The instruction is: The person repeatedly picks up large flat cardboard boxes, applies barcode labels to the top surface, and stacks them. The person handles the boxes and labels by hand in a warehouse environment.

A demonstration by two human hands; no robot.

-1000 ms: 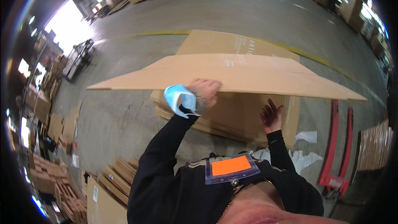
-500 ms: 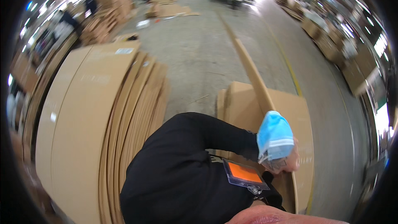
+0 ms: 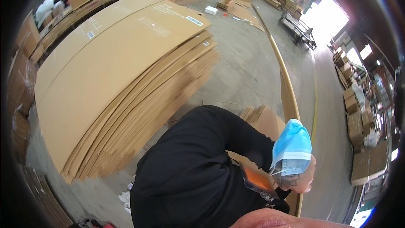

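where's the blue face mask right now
The blue face mask is right of centre in the head view, at the wrist of the left hand, which grips the cardboard sheet.

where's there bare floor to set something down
Mostly bare floor lies between the big cardboard stack and the sheet in the left hand, and right of the yellow line, short of the boxes. Crowded farther off, around flattened cardboard and the cart.
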